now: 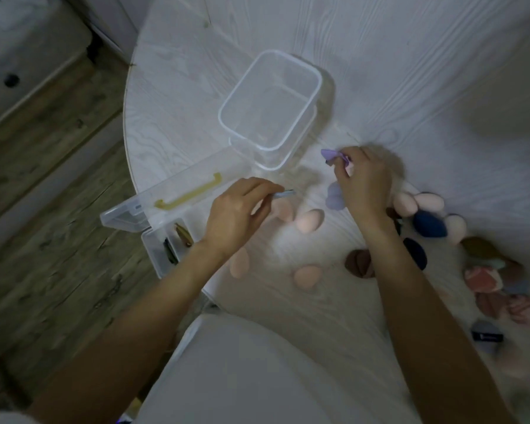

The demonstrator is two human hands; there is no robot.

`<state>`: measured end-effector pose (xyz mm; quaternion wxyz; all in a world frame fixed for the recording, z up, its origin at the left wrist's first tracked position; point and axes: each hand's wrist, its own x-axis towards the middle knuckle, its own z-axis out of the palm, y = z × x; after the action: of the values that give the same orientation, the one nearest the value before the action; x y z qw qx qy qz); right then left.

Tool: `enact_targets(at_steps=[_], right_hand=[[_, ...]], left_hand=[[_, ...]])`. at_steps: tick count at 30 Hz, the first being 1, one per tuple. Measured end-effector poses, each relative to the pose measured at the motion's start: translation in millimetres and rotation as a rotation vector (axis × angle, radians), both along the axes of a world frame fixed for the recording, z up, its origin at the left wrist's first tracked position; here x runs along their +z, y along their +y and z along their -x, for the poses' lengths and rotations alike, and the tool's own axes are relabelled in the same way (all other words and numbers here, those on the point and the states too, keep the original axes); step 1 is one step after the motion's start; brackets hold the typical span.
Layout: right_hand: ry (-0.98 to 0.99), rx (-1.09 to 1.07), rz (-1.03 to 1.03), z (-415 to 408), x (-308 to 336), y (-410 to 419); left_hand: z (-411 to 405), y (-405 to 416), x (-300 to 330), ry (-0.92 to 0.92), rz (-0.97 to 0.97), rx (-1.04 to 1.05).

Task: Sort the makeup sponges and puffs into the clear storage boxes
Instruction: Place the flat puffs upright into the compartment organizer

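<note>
An empty clear tub (270, 108) stands on the white table (410, 71). A flat clear compartment box (166, 209) with a yellow handle lies open at the table's left edge, a few dark pieces in its cells. My right hand (364, 182) pinches a small purple puff (331, 155) just right of the tub. My left hand (239, 215) pinches a thin blue-grey puff (285, 194) above the compartment box's right side. Pink egg-shaped sponges (309, 220) and a lilac sponge (334, 198) lie between my hands.
More sponges and puffs are heaped at the right: pink, navy (429, 223), brown (358, 263), and mixed colours (487, 276). A grey puff with a black strap (487, 335) lies near the right edge. Wood floor shows on the left. The frame is blurred.
</note>
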<state>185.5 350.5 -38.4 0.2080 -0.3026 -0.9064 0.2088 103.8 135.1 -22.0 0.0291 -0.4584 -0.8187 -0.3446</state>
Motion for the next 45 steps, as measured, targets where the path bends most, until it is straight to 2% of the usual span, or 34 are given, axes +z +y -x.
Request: enact_targets(at_steps=[4, 10, 13, 22, 31, 35, 40, 45], right_hand=[[0.139, -0.051, 0.195, -37, 19, -66], [0.194, -0.163, 0.56, -58, 21, -145], [0.206, -0.181, 0.647, -57, 28, -166], [0.276, -0.252, 0.646, -53, 36, -201], [0.259, -0.283, 0.644, -49, 36, -226], [0.262, -0.289, 0.631, -45, 35, -233], [0.252, -0.226, 0.632, -37, 32, -245], [0.197, -0.191, 0.643, -19, 32, -265]], left_hand=[[8, -60, 1, 0.039, 0.0, 0.023], [33, -120, -4, 0.103, 0.257, -0.087], [40, -124, -3, 0.121, 0.321, -0.172], [52, -131, -3, 0.185, 0.361, -0.341], [57, -129, -20, 0.198, 0.611, -0.437], [58, -136, -18, 0.161, 0.499, -0.459], [49, -177, -10, 0.06, 0.303, -0.282], [44, -204, -23, 0.052, 0.368, -0.205]])
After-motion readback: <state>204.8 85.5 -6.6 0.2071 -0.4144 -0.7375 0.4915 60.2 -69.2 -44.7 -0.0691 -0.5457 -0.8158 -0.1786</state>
